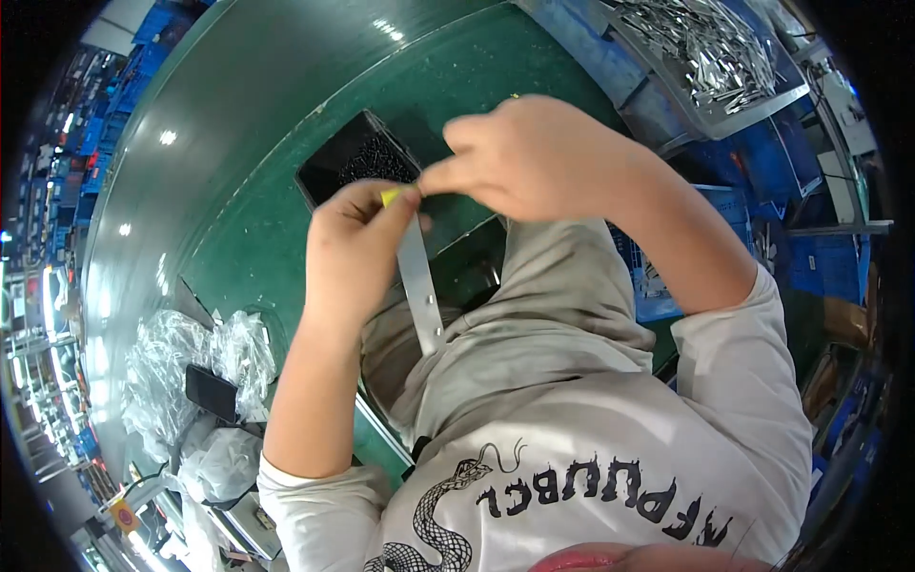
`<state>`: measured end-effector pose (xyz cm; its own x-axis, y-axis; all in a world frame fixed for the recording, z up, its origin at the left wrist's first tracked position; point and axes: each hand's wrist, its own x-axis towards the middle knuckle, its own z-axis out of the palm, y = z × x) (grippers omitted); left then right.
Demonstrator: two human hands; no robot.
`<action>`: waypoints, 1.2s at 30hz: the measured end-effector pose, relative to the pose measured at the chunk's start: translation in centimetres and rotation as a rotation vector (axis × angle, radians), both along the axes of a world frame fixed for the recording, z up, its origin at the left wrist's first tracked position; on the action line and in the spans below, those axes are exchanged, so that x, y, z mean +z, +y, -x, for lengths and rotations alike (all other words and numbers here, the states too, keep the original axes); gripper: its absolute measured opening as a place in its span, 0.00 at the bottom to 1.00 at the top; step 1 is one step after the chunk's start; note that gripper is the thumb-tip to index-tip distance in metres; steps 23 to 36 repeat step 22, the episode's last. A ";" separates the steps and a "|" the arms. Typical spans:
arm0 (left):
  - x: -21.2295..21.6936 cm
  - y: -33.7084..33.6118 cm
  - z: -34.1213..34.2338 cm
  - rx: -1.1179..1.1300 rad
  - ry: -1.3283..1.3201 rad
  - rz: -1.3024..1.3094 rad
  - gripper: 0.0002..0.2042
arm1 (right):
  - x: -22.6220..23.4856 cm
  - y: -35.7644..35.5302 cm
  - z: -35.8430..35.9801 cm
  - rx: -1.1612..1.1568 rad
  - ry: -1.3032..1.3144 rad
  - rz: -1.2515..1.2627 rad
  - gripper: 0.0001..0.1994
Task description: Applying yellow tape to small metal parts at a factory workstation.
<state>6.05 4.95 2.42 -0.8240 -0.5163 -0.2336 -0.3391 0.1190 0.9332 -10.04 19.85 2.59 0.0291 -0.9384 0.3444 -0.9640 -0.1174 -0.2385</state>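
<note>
In the head view we see our two hands meeting near the centre of the frame, above the green surface. Our left hand has its grip pinched on the top end of one flat grey metal strip, which hangs down toward 6 o'clock over our lap, with one small yellow piece showing at the pinch. Our right hand, at 1 o'clock from the left, has its grip pinched on that same spot, fingertips touching the left hand's. One black tray of small dark parts lies at 11 o'clock. One bin of shiny metal pieces sits at 2 o'clock; crumpled clear bags lie at 8 o'clock.
</note>
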 end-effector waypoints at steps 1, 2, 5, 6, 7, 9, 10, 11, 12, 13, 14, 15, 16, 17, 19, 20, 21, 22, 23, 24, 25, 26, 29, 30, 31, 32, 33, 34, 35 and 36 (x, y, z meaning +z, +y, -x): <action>-0.2 -0.8 0.9 0.029 0.024 -0.007 0.07 | 0.0 -0.8 0.6 -0.019 0.060 0.047 0.13; -1.0 -1.8 1.6 0.070 0.073 -0.114 0.06 | -0.3 -1.8 1.2 -0.059 0.126 0.022 0.13; -1.0 -2.4 3.3 0.120 0.104 -0.185 0.06 | -0.8 -3.6 2.8 -0.049 0.180 0.048 0.13; -0.9 -2.7 3.6 0.144 0.084 -0.202 0.05 | -0.6 -3.9 3.0 -0.051 0.188 0.024 0.11; -0.8 -2.9 3.9 0.143 0.084 -0.198 0.05 | -0.6 -4.1 3.2 -0.052 0.188 0.029 0.11; -0.7 -3.2 4.5 0.152 0.044 -0.215 0.05 | -1.0 -4.5 3.7 -0.053 0.133 0.020 0.09; -0.8 -3.4 4.8 0.151 0.042 -0.214 0.05 | -1.2 -4.7 4.0 -0.054 0.132 0.021 0.09; -0.8 -3.7 5.1 0.152 0.020 -0.235 0.05 | -1.3 -4.9 4.2 -0.056 0.119 0.021 0.09; -0.9 -3.9 5.3 0.153 -0.002 -0.256 0.05 | -1.5 -5.0 4.3 -0.059 0.106 0.022 0.09; -1.1 -4.2 5.4 0.152 -0.003 -0.254 0.05 | -1.6 -5.2 4.4 -0.060 0.106 0.024 0.09; -1.3 -4.4 5.5 0.148 -0.007 -0.243 0.05 | -1.7 -5.3 4.5 -0.055 0.094 0.013 0.09; -1.5 -4.5 5.6 0.145 -0.012 -0.232 0.05 | -1.9 -5.5 4.6 -0.049 0.082 0.003 0.09; -1.7 -4.6 5.6 0.142 -0.012 -0.230 0.05 | -2.0 -5.8 4.6 -0.052 0.082 0.005 0.09; -1.8 -4.6 5.7 0.161 -0.018 -0.237 0.05 | -2.3 -6.0 4.6 -0.052 0.076 0.004 0.09; -1.9 -4.5 5.8 0.178 -0.024 -0.244 0.05 | -2.7 -6.0 4.8 -0.053 0.070 0.005 0.10; -1.8 -4.4 5.9 0.180 -0.026 -0.251 0.05 | -2.7 -5.9 4.8 -0.053 0.052 0.006 0.10; -1.7 -4.2 6.0 0.182 -0.027 -0.257 0.06 | -2.7 -5.7 4.9 -0.053 0.035 0.006 0.10; -1.7 -4.2 6.0 0.180 -0.027 -0.257 0.06 | -2.7 -5.6 4.9 -0.055 0.035 0.006 0.10; -1.7 -4.2 6.0 0.180 -0.027 -0.257 0.06 | -2.7 -5.6 4.9 -0.055 0.035 0.006 0.10; -1.7 -4.2 6.0 0.180 -0.027 -0.257 0.06 | -2.7 -5.6 4.9 -0.055 0.035 0.006 0.10; -1.7 -4.2 6.0 0.180 -0.027 -0.257 0.06 | -2.7 -5.6 4.9 -0.055 0.035 0.006 0.10; -1.7 -4.2 6.0 0.180 -0.027 -0.257 0.06 | -2.7 -5.6 4.9 -0.055 0.035 0.006 0.10; -1.7 -4.2 6.0 0.180 -0.027 -0.257 0.06 | -2.7 -5.6 4.9 -0.055 0.035 0.006 0.10; -1.7 -4.2 6.0 0.180 -0.027 -0.257 0.06 | -2.7 -5.6 4.9 -0.055 0.035 0.006 0.10; -1.7 -4.2 6.0 0.180 -0.027 -0.257 0.06 | -2.7 -5.6 4.9 -0.055 0.035 0.006 0.10; -1.7 -4.2 6.0 0.180 -0.027 -0.257 0.06 | -2.7 -5.6 4.9 -0.055 0.035 0.006 0.10; -1.7 -4.2 6.0 0.180 -0.027 -0.257 0.06 | -2.7 -5.6 4.9 -0.055 0.035 0.006 0.10; -1.7 -4.2 6.0 0.180 -0.027 -0.257 0.06 | -2.7 -5.6 4.9 -0.055 0.035 0.006 0.10; -1.7 -4.2 6.0 0.180 -0.027 -0.257 0.06 | -2.7 -5.6 4.9 -0.055 0.035 0.006 0.10; -1.7 -4.2 6.0 0.180 -0.027 -0.257 0.06 | -2.7 -5.6 4.9 -0.055 0.035 0.006 0.10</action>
